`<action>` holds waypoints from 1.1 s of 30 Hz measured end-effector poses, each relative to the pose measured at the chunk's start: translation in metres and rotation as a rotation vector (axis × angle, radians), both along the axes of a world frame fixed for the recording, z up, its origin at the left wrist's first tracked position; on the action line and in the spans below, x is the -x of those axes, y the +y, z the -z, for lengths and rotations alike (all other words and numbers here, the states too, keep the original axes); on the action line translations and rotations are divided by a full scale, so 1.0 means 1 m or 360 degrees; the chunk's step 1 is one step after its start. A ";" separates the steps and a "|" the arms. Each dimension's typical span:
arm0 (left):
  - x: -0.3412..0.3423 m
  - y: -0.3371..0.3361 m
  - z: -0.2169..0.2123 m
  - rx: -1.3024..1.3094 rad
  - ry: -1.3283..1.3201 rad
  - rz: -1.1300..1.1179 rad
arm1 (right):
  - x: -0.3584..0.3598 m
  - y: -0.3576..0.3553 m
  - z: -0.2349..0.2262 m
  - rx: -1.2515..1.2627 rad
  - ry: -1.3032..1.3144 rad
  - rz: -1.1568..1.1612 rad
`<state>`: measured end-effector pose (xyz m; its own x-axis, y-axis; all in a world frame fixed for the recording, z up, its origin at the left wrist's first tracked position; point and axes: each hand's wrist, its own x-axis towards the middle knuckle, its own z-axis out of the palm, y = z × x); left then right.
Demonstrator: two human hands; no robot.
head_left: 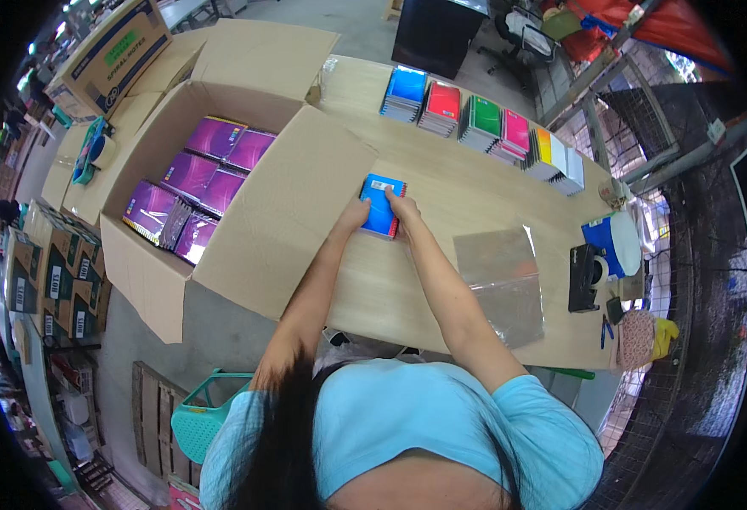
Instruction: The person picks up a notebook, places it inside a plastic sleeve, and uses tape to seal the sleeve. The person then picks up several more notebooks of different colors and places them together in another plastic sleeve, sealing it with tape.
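A small blue spiral notebook (380, 197) with a white label near its top is between my hands, over the table. My left hand (355, 212) is closed on its left edge, thumb on the cover. On the opposite edge my right hand (402, 206) grips it, its thumb also lying on the cover. Red shows along the notebook's right edge. Along the table's far edge stand stacks of spiral notebooks: blue (407, 84), red (442, 103), green (482, 116), pink (515, 131), yellow and white (547, 150), and a whitish one (571, 170).
Left of my hands an open carton (276, 208) holds purple notebooks (193, 174). Clear plastic sheets or bags (501, 276) lie on the table (373, 285) near my right forearm. A black tape dispenser (584, 279), blue-and-white tub (613, 244) and scissors (606, 331) sit right.
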<state>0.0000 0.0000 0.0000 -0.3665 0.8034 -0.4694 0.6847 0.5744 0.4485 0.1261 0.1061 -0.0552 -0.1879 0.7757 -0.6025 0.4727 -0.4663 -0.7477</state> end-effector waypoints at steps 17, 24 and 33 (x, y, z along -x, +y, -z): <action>-0.381 -0.086 -0.030 -0.0717 0.0246 0.0580 | -0.450 -0.073 -0.156 -0.0192 0.2005 0.0819; -0.336 -0.004 -0.059 -0.0881 -0.0186 0.1069 | -0.490 -0.046 -0.101 -0.1023 0.0475 0.0306; -0.391 0.016 -0.041 -0.1394 -0.1157 0.0326 | -0.421 -0.064 -0.072 -0.0961 0.0974 0.0336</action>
<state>0.3910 0.0157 0.0413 -0.0639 0.9708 0.2312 0.1457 -0.2201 0.9645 0.5476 0.0422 0.0165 -0.1604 0.9838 0.0804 -0.1426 0.0575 -0.9881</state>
